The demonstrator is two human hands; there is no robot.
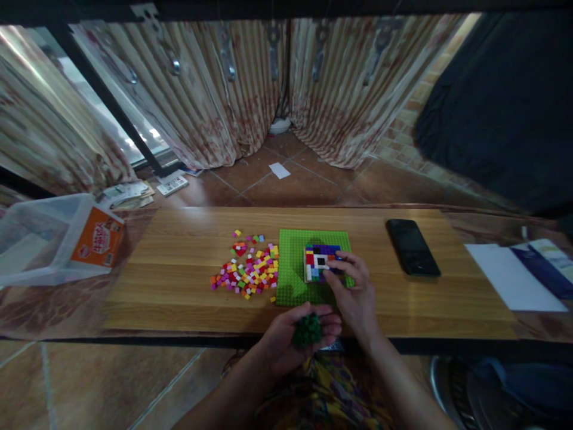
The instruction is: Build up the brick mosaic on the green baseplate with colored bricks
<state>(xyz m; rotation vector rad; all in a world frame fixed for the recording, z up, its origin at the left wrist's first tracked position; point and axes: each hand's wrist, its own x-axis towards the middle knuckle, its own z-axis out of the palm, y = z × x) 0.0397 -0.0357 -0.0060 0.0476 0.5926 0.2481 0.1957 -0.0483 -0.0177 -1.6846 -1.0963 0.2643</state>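
Head view: the orange label (pixel 97 239) is too blurred to read; the block build (pixel 317 261) aligns with the baseplate (pixel 290 254), long axis unclear; left hand (pixel 286 335) cups green bricks (pixel 307 330); right hand (pixel 358 292) narrows over the build, hold unclear.

Low in the centre of the frame, the left hand (pixel 283 343) lies palm up with a heap of dark green pieces (pixel 307 330), while just above and to its right the fingers of the right hand (pixel 358 292) touch a multicoloured brick build (pixel 310 260) on a green baseplate (pixel 290 254). Loose bright bricks (pixel 257 270) spread left of centre on the wooden worktop (pixel 179 245); a black phone (pixel 412 246) lies right of centre, and a clear plastic bin (pixel 42 218) sits at the left edge.
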